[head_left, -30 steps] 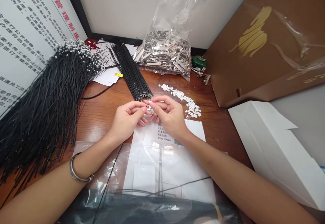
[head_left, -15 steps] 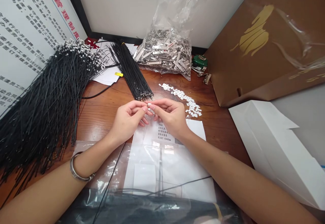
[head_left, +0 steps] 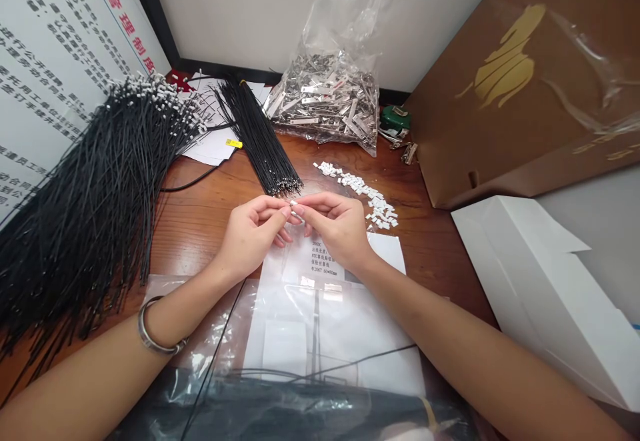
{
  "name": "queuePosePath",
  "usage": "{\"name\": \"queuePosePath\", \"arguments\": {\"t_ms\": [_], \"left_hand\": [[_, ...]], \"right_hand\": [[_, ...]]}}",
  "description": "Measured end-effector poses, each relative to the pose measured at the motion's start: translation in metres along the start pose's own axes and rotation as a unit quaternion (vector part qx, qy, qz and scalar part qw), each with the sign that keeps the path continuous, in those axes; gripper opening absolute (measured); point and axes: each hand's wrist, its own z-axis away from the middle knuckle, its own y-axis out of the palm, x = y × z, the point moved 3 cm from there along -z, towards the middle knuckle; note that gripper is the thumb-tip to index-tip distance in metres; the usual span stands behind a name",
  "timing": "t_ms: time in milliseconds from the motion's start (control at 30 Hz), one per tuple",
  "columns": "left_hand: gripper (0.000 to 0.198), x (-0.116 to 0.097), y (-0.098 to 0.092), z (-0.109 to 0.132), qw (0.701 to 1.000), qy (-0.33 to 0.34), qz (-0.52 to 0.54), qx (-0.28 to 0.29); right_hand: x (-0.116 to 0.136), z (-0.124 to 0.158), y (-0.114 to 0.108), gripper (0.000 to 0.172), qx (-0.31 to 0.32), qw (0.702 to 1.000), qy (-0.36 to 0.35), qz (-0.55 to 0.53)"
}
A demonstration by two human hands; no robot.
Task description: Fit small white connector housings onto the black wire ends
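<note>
My left hand (head_left: 253, 237) is closed in a pinch on the end of a black wire (head_left: 216, 354), which trails from under the palm down toward the front edge. My right hand (head_left: 337, 231) pinches a small white connector housing (head_left: 293, 205), mostly hidden by the fingers. The fingertips of both hands meet, so I cannot tell how far the wire end sits in the housing. Just beyond the hands lies a bundle of black wires (head_left: 263, 144) with metal terminals at its near end. Loose white housings (head_left: 381, 209) are scattered to the right of it.
A big heap of black wires (head_left: 85, 187) with white ends fills the left. Behind stand a clear bag of metal clips (head_left: 325, 101) and a green tape measure (head_left: 395, 118). A brown box (head_left: 450, 141) and white carton (head_left: 530, 267) border the right. Printed sheets (head_left: 370, 321) lie under plastic.
My hands stay nearly in place, fingertips still together, with only slight finger movement around the white housing. The view has shifted very slightly.
</note>
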Motion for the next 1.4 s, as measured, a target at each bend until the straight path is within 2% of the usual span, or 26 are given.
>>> {"name": "queuePosePath", "arguments": {"t_ms": [300,533,733,933,1100,1400], "left_hand": [[0.026,-0.002,0.0,0.001,1.0,-0.003,0.001,0.0],[0.026,-0.002,0.0,0.001,1.0,-0.002,-0.009,0.003],[0.024,-0.003,0.002,0.003,1.0,-0.003,-0.015,-0.001],[0.024,-0.001,0.002,0.003,1.0,-0.005,-0.022,-0.006],[0.023,-0.001,0.001,0.003,1.0,-0.008,-0.02,-0.005],[0.022,-0.002,0.001,0.002,1.0,-0.01,-0.026,-0.008]], "right_hand": [[0.002,0.005,0.002,0.013,-0.015,0.998,-0.038,0.05],[0.005,0.009,0.002,0.013,-0.034,0.968,-0.151,0.198],[0.009,0.011,0.003,0.012,-0.044,0.943,-0.229,0.237],[0.009,0.012,0.003,0.013,-0.052,0.936,-0.229,0.26],[0.008,0.012,0.003,0.014,-0.058,0.922,-0.264,0.277],[0.007,0.012,0.001,0.017,-0.041,0.902,-0.279,0.328]]}}
